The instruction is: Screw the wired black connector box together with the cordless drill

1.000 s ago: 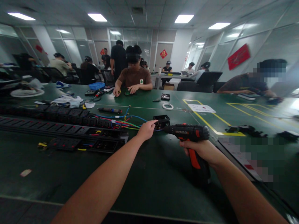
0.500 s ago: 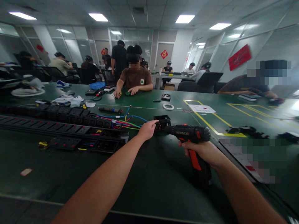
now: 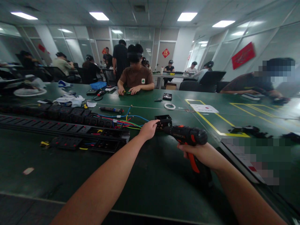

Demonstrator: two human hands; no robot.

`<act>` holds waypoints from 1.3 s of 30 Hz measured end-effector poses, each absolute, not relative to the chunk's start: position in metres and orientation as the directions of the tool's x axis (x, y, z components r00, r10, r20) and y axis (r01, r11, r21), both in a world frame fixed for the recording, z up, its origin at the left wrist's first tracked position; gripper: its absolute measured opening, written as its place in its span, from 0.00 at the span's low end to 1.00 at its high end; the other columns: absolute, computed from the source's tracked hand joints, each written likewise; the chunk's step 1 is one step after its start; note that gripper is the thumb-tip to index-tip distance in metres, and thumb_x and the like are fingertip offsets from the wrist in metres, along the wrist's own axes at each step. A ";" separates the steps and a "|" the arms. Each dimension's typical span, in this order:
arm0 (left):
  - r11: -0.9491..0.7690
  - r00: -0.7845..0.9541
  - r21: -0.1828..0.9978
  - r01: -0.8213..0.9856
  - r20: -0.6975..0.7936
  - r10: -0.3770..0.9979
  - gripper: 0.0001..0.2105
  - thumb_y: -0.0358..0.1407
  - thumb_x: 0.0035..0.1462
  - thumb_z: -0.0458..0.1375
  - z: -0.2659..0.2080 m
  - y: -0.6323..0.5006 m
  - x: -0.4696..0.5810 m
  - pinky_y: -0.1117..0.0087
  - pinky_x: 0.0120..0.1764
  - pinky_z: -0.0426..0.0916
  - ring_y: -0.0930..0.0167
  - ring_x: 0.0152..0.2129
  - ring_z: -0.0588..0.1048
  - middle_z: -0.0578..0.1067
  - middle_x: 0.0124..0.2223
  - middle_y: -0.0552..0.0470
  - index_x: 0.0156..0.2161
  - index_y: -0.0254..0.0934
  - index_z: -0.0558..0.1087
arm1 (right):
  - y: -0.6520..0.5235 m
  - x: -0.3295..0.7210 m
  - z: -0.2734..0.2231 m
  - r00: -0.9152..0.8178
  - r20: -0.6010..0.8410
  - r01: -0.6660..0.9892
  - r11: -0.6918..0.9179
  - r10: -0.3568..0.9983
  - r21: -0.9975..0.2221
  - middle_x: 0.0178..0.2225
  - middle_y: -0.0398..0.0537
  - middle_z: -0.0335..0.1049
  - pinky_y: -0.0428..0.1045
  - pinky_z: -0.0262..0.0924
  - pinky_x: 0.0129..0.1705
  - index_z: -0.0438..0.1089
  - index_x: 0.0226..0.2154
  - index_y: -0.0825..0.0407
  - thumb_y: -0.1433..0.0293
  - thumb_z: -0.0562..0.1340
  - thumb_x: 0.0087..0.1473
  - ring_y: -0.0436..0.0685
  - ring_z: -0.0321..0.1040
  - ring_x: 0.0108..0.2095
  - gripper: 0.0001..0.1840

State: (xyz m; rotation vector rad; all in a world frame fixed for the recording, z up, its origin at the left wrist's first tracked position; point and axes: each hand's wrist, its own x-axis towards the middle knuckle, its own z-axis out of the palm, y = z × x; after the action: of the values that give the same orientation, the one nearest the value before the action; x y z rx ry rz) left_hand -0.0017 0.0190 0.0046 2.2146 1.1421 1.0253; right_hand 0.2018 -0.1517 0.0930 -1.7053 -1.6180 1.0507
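My right hand point(image 3: 199, 153) is wrapped round the grip of a black and orange cordless drill point(image 3: 187, 135). The drill lies level and points left, its nose at a small black open housing point(image 3: 165, 119). Whether the tip touches a screw there I cannot tell. At the housing's left side is my left hand point(image 3: 149, 129), closed on its near corner with a finger along the edge. Coloured wires point(image 3: 126, 122) run from the housing leftward to a long row of black sockets point(image 3: 77, 115).
A black socket strip point(image 3: 47, 125) and a short socket panel point(image 3: 65, 142) lie at left. Beyond are a dark pen-shaped tool point(image 3: 111, 110), a white ring point(image 3: 169, 106) and a paper sheet point(image 3: 203, 108). A co-worker point(image 3: 136, 76) sits opposite, and another person point(image 3: 253, 82) leans at right.
The drill and my right hand have shifted slightly left, with the drill's nose closer to the housing. My left hand stays at the housing.
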 end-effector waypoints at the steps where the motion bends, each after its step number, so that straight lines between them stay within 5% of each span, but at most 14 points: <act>1: -0.561 0.382 0.661 0.498 0.413 0.827 0.20 0.32 0.66 0.47 0.005 0.019 -0.002 0.66 0.63 0.60 0.67 0.59 0.70 0.73 0.61 0.49 0.59 0.37 0.72 | -0.152 0.202 0.093 -0.038 -0.159 0.548 -0.113 0.987 -0.829 0.23 0.44 0.73 0.49 0.61 0.29 0.74 0.33 0.53 0.59 0.66 0.51 0.55 0.68 0.25 0.14; 39: -0.577 0.408 0.637 0.511 0.411 0.815 0.21 0.31 0.66 0.47 0.009 0.021 -0.001 0.67 0.63 0.60 0.69 0.59 0.70 0.73 0.61 0.49 0.59 0.36 0.72 | -0.154 0.188 0.097 0.004 -0.115 0.601 -0.094 0.993 -0.794 0.19 0.43 0.71 0.49 0.59 0.26 0.70 0.22 0.50 0.60 0.64 0.49 0.54 0.67 0.22 0.12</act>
State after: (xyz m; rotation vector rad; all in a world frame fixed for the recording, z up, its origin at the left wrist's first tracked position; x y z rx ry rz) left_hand -0.0010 0.0213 0.0088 2.2557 1.1343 0.9988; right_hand 0.1881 -0.1536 0.0969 -1.7459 -1.6418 0.9415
